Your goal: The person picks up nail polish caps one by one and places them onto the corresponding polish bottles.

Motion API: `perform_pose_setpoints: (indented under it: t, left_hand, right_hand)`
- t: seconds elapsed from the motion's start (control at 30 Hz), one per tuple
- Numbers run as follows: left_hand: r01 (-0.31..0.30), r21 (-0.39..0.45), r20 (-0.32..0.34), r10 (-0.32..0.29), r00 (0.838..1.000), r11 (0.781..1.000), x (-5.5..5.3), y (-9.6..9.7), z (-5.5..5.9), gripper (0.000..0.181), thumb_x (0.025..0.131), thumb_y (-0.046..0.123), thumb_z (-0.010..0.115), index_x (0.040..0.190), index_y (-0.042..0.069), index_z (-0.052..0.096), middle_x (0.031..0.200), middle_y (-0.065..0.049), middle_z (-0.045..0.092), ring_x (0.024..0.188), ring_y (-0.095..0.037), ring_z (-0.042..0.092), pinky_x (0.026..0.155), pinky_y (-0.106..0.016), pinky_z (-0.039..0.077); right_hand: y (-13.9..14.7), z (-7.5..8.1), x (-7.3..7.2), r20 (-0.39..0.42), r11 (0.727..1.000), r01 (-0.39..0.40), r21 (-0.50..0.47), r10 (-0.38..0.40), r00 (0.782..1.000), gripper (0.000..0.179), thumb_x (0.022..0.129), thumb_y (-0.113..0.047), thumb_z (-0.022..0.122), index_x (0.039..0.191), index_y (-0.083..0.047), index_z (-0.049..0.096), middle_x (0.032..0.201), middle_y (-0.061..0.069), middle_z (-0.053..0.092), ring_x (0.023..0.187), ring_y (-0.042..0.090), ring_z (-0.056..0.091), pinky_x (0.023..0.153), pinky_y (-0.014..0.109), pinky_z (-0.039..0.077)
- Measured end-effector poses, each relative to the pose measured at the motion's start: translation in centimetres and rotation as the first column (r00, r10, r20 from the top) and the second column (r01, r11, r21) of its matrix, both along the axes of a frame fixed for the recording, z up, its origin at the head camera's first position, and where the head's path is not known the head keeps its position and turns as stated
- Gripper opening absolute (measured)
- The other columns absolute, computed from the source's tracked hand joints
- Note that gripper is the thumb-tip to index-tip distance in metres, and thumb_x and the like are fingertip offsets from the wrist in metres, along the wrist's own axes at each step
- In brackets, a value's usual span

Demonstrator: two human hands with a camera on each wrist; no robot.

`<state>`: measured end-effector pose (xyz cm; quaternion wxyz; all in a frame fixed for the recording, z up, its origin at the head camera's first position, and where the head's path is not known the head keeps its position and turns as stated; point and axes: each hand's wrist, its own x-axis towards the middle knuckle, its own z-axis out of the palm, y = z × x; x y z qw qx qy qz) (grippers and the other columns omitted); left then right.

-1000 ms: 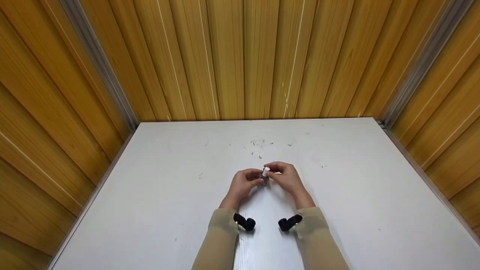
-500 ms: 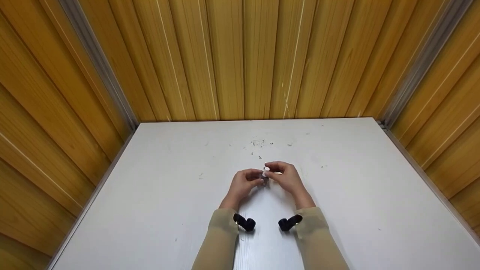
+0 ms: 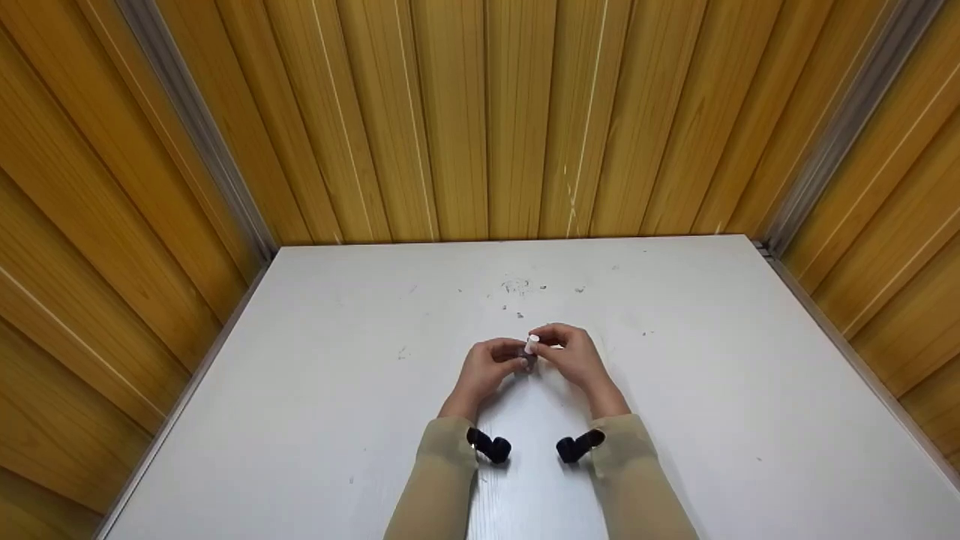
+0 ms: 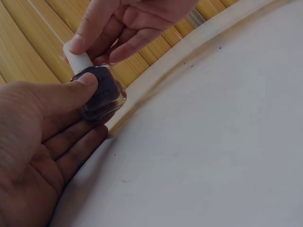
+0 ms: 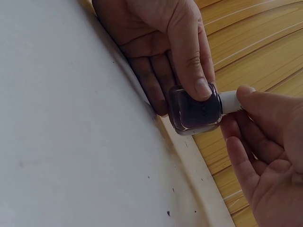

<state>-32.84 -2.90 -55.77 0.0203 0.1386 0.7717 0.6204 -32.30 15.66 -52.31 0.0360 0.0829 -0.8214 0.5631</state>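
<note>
A small clear-glass nail polish bottle (image 4: 106, 92) with dark polish is pinched by my left hand (image 3: 484, 367), the thumb lying flat over its front. Its white cap (image 5: 230, 102) sits on the bottle's neck, and my right hand (image 3: 576, 358) pinches that cap between thumb and fingers. In the head view, the white cap (image 3: 532, 343) points up and the dark bottle (image 3: 528, 360) is partly covered by fingers. Both hands meet over the middle of the table; the right wrist view shows the bottle (image 5: 195, 111) lying sideways across the picture.
The white table (image 3: 337, 375) carries small dark marks (image 3: 516, 286) beyond the hands. Yellow wood-look panels (image 3: 450, 120) rise behind and at both sides, with grey metal posts at the corners. A black wrist camera (image 3: 491, 446) sits on each sleeve.
The right fingers shift slightly at the cap, whose visible white part looks shorter half a second ago and longer again now. The left hand and bottle stay nearly in place.
</note>
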Motion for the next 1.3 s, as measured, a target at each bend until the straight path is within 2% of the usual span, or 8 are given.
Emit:
perform_pose_setpoints:
  t: [0.33,0.53,0.67,0.9,1.13,1.3]
  left_hand:
    - [0.003,0.015,-0.013,-0.003,1.0,1.0,-0.05,0.04,0.01,0.027,0.088,0.0,0.077,0.115,0.0,0.075,0.109,-0.018,0.078,0.104,-0.029,0.076,0.092,-0.034,0.06]
    - [-0.021,0.012,0.002,0.021,1.0,1.0,0.14,0.2,0.13,0.028,0.088,-0.001,0.077,0.116,-0.002,0.074,0.111,-0.02,0.077,0.106,-0.032,0.075,0.093,-0.035,0.06]
    - [-0.019,0.017,0.005,0.019,1.0,1.0,0.08,0.16,0.1,0.028,0.088,-0.001,0.077,0.116,-0.002,0.074,0.112,-0.021,0.077,0.107,-0.032,0.075,0.093,-0.035,0.06]
    - [0.001,-0.009,-0.012,-0.001,1.0,1.0,0.1,-0.05,0.22,0.028,0.088,0.001,0.077,0.116,-0.001,0.075,0.109,-0.018,0.078,0.104,-0.027,0.076,0.093,-0.031,0.059]
    - [0.011,-0.006,-0.009,-0.011,1.0,1.0,0.08,-0.02,0.25,0.026,0.089,0.002,0.077,0.115,0.0,0.075,0.109,-0.017,0.078,0.104,-0.027,0.076,0.093,-0.03,0.059]
    - [0.017,0.01,-0.01,-0.017,1.0,1.0,0.11,-0.02,0.19,0.026,0.089,0.001,0.077,0.114,-0.001,0.075,0.109,-0.018,0.078,0.104,-0.029,0.076,0.093,-0.032,0.06]
  right_hand:
    - [0.04,-0.25,-0.18,0.005,1.0,0.016,-0.01,-0.016,1.0,0.02,0.087,-0.009,0.081,0.106,-0.004,0.077,0.1,0.01,0.077,0.089,0.01,0.066,0.075,0.02,0.05]
    - [0.26,-0.29,-0.19,-0.028,0.999,-0.035,-0.015,0.034,0.999,0.027,0.09,-0.008,0.078,0.116,-0.002,0.076,0.109,0.015,0.078,0.097,0.016,0.07,0.082,0.022,0.053]
    - [0.19,-0.25,-0.18,-0.046,0.999,-0.051,-0.017,0.051,0.998,0.025,0.09,-0.005,0.077,0.115,0.0,0.076,0.109,0.018,0.078,0.099,0.02,0.071,0.086,0.024,0.052]
    - [-0.23,-0.2,-0.13,-0.033,1.0,-0.004,-0.022,0.003,0.999,0.024,0.089,-0.003,0.078,0.111,0.003,0.075,0.106,0.021,0.077,0.094,0.017,0.069,0.084,0.028,0.051]
    - [-0.16,-0.31,-0.21,-0.013,0.999,0.034,-0.008,-0.034,0.999,0.018,0.088,-0.007,0.08,0.105,-0.002,0.077,0.1,0.014,0.078,0.089,0.01,0.066,0.078,0.02,0.049]
    - [-0.05,-0.37,-0.13,-0.02,0.999,0.038,-0.018,-0.038,0.999,0.017,0.087,-0.009,0.081,0.102,-0.003,0.077,0.096,0.01,0.078,0.087,0.008,0.066,0.076,0.021,0.049]
